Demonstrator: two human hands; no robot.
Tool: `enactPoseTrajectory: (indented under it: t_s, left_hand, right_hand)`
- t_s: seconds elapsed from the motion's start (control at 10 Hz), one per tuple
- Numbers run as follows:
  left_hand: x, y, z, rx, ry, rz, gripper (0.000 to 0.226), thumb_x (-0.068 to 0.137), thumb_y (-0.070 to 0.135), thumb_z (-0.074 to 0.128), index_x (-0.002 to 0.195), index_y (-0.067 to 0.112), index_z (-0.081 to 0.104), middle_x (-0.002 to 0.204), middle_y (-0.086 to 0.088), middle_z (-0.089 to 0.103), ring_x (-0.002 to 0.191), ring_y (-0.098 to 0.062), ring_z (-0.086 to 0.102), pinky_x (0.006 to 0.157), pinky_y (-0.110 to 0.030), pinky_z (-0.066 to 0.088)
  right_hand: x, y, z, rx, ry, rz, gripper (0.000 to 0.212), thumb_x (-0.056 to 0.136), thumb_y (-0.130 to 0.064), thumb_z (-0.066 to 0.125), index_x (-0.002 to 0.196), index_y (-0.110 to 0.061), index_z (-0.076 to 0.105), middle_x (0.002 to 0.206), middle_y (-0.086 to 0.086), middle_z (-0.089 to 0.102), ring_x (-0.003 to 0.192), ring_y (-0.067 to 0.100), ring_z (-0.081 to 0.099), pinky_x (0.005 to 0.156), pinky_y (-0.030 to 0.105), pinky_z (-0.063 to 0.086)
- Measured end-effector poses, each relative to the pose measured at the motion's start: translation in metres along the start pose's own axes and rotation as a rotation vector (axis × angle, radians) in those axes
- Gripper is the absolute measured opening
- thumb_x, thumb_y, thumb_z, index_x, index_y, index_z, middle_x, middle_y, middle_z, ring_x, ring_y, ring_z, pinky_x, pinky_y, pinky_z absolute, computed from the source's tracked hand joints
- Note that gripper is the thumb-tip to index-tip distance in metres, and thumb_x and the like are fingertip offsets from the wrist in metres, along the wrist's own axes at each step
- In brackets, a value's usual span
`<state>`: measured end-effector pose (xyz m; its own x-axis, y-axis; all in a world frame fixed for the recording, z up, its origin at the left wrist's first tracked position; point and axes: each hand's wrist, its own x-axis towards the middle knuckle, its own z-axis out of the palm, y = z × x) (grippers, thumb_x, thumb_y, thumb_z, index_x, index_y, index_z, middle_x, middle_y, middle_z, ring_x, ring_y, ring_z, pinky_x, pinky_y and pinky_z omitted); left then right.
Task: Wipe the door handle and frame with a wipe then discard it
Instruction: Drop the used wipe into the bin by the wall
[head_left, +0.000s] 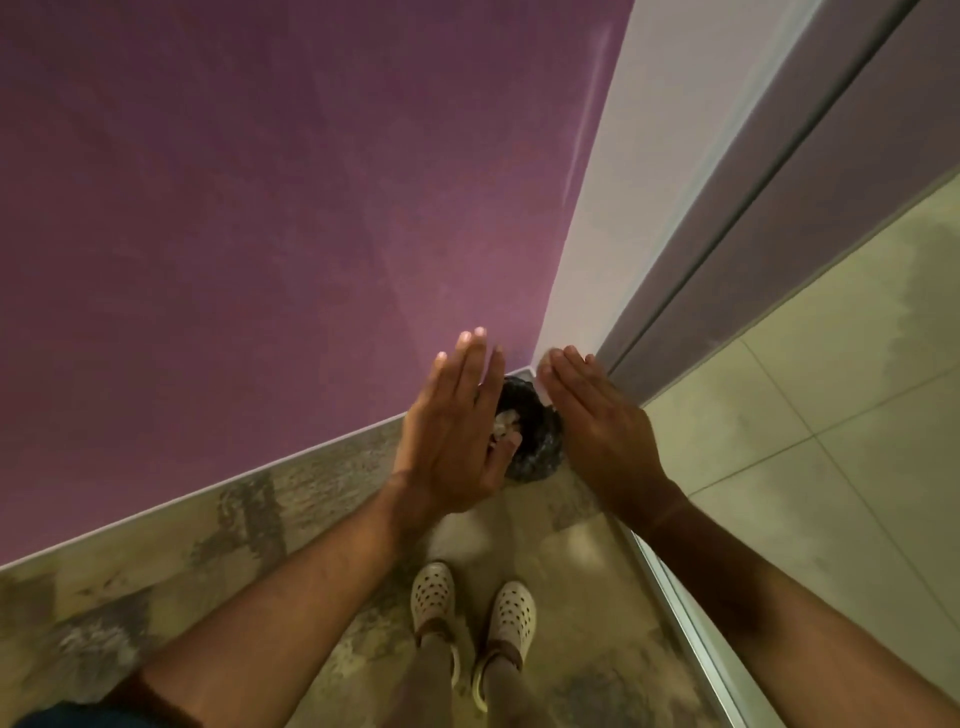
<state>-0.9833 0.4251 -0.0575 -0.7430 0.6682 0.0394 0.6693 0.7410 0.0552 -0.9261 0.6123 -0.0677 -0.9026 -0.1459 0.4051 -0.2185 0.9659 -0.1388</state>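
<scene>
Beside left hand (451, 436) — wipe (505, 422) in bin (540, 452).

The wall (234, 208) is purple, the door frame (613, 197) white. A black-lined bin (540, 441) holds a whitish crumpled wipe (505, 422). The clogs (434, 597) are cream with dark holes on mottled beige-grey floor (208, 545).

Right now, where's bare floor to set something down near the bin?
Bare floor lies left of the shoes along the purple wall, and on the pale tiles right. The corner is crowded: bin, left hand, right hand.
</scene>
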Motion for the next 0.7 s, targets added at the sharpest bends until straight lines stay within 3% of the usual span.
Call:
enactPoseTrajectory:
  t_s: [0.1,0.2,0.3,0.5,0.6,0.7]
  left_hand:
    - [0.009,-0.006,0.018,-0.097,-0.015,0.001,0.081,0.095,0.05,0.029,0.157,0.0,0.011,0.164,-0.023,0.002,0.153,-0.036,0.0,0.125,-0.048,0.007]
    - [0.019,-0.014,0.042,-0.157,-0.029,0.01,0.081,0.096,0.045,0.04,0.156,0.0,0.011,0.164,-0.022,0.002,0.153,-0.034,-0.002,0.125,-0.046,0.004]
    - [0.027,-0.02,0.061,-0.176,-0.032,0.017,0.081,0.095,0.044,0.042,0.156,0.0,0.012,0.164,-0.022,0.004,0.153,-0.034,0.0,0.125,-0.045,0.005]
    - [0.043,-0.032,0.1,-0.196,-0.078,-0.006,0.081,0.095,0.045,0.041,0.156,0.0,0.013,0.164,-0.021,0.005,0.153,-0.033,0.002,0.125,-0.045,0.006]
    - [0.046,-0.039,0.109,-0.197,-0.083,0.004,0.082,0.094,0.044,0.043,0.156,0.001,0.013,0.164,-0.021,0.006,0.153,-0.033,0.004,0.124,-0.044,0.004]
    - [0.047,-0.047,0.113,-0.192,-0.094,0.002,0.083,0.094,0.044,0.043,0.157,0.001,0.011,0.164,-0.021,0.003,0.153,-0.032,0.002,0.124,-0.043,0.002]
  right_hand:
    - [-0.001,0.007,0.021,-0.005,0.006,0.018,0.051,0.084,-0.012,0.073,0.129,0.006,0.057,0.134,0.025,0.056,0.126,0.038,0.053,0.102,0.05,0.047]
    - [-0.005,0.015,0.051,0.007,0.044,0.045,0.037,0.099,-0.015,0.047,0.13,0.003,0.056,0.135,0.023,0.056,0.127,0.036,0.052,0.103,0.048,0.047]
    - [-0.009,0.019,0.07,0.027,0.023,0.089,0.041,0.106,-0.02,0.031,0.135,0.0,0.053,0.139,0.021,0.053,0.132,0.032,0.048,0.105,0.044,0.043]
    - [-0.002,0.026,0.119,0.014,-0.098,0.167,0.047,0.096,-0.012,0.053,0.142,-0.003,0.045,0.146,0.018,0.046,0.136,0.03,0.044,0.104,0.038,0.036]
    - [0.013,0.027,0.136,0.019,-0.342,0.259,0.061,0.088,-0.011,0.065,0.144,-0.002,0.041,0.149,0.026,0.04,0.139,0.04,0.036,0.115,0.045,0.028]
    - [0.018,0.025,0.138,0.024,-0.39,0.323,0.059,0.091,-0.02,0.05,0.146,-0.002,0.038,0.15,0.029,0.035,0.141,0.042,0.032,0.115,0.052,0.032]
